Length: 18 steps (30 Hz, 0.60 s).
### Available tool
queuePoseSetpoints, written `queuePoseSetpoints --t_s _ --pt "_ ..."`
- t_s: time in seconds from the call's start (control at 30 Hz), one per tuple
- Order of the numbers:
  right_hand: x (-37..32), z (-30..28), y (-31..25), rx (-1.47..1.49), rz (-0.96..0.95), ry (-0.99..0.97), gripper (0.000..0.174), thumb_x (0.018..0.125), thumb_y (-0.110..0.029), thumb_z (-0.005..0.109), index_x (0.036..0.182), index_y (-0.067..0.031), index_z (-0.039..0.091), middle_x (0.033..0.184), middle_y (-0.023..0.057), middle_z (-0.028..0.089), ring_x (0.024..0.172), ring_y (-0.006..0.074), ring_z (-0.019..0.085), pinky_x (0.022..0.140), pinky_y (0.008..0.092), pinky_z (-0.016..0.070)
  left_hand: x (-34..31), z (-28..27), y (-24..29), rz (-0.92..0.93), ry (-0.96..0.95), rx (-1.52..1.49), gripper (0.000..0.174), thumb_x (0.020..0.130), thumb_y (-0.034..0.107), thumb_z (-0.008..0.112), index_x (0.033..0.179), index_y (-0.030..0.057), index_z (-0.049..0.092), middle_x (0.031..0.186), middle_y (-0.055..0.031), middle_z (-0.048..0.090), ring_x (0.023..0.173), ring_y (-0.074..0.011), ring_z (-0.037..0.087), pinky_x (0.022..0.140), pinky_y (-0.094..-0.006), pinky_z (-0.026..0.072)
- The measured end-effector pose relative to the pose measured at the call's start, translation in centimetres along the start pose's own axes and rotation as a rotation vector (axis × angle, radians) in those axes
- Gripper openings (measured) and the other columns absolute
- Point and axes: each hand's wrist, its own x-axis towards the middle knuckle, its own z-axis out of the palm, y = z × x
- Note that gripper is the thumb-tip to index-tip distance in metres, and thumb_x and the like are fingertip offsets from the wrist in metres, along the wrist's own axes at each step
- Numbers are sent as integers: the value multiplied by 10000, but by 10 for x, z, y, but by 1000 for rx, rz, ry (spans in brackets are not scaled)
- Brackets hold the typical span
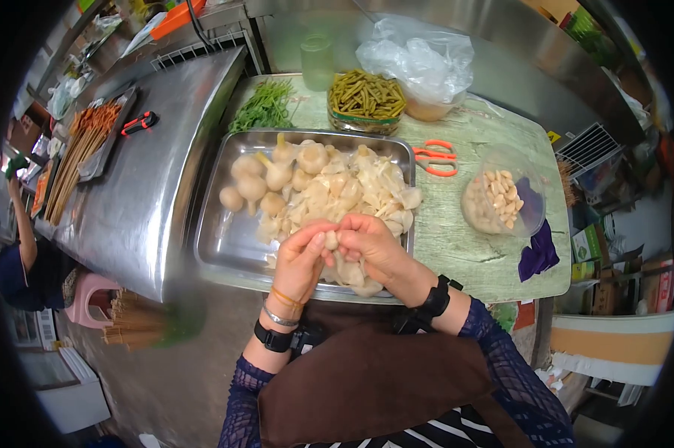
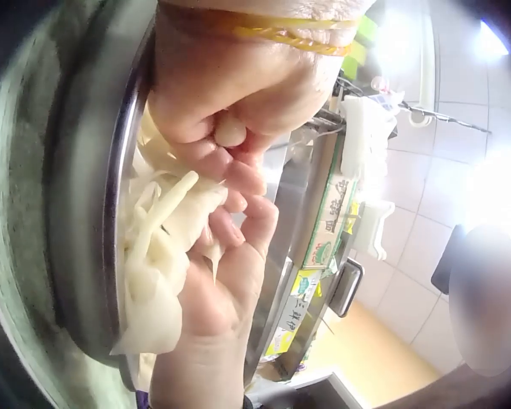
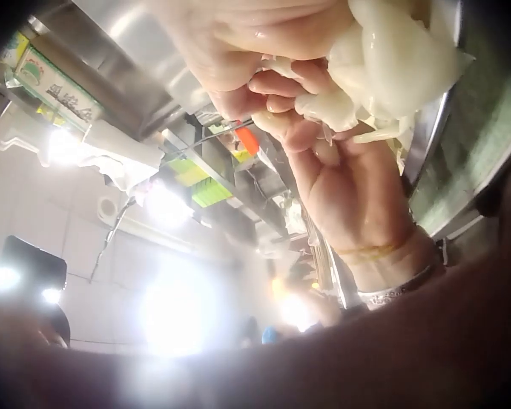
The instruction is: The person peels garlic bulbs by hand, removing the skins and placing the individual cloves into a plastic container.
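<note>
Over the front edge of a steel tray (image 1: 232, 243), both hands meet fingertip to fingertip. My left hand (image 1: 298, 257) grips a pale garlic clove (image 1: 331, 240); the left wrist view shows a garlic clove (image 2: 230, 130) tucked in its curled fingers. My right hand (image 1: 378, 250) pinches thin garlic skin (image 2: 213, 256) at the clove, its fingertips right against the left ones. Limp pale skins (image 1: 352, 275) lie just below the hands. Whole garlic bulbs (image 1: 249, 175), some with stems, sit at the tray's left, beside a heap of loose skins (image 1: 337, 190).
Right of the tray are orange-handled scissors (image 1: 435, 158), a clear tub (image 1: 486, 216) with peeled cloves, and a purple cloth (image 1: 538, 252). Behind stand cut green beans (image 1: 367, 95), green herbs (image 1: 266, 104) and a bagged bowl (image 1: 423, 67). A steel counter (image 1: 143, 187) adjoins at left.
</note>
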Motion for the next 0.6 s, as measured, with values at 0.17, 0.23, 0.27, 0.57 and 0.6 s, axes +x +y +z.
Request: queuePoseSetpoints --t_s 0.17,0.23,0.27,0.57,0.6 --pt "3 3 9 -10 -97 105 58 871 -81 639 873 -34 607 755 -11 586 641 48 491 590 202 405 4 5 -5 97 151 141 179 974 98 561 1079 -8 659 1049 -62 611 738 -93 559 674 -222 469" --pt "2 8 9 -196 -207 159 60 877 -81 638 879 -30 606 763 -10 589 662 48 505 606 204 417 5 7 -7 282 215 507 171 971 106 571 1082 3 652 938 -41 624 715 -84 549 657 -215 459" --pt "2 9 8 -288 -261 187 62 880 -81 638 882 -28 606 767 -10 590 673 47 513 614 205 423 5 8 -7 291 197 566 170 977 115 566 1079 7 648 902 -32 612 689 -77 537 625 -211 444" --pt "5 -11 13 116 -122 105 94 908 -109 587 940 -21 599 744 -15 564 583 44 471 526 190 374 4 10 -3 49 174 -21 244 1027 250 489 1039 40 613 770 -1 540 547 -50 419 450 -199 320" --pt "6 -11 14 64 -132 113 101 913 -114 574 951 -23 596 740 -14 559 577 45 462 521 188 366 4 10 -2 50 162 -58 249 1027 257 487 1037 41 610 761 1 536 542 -51 413 450 -197 321"
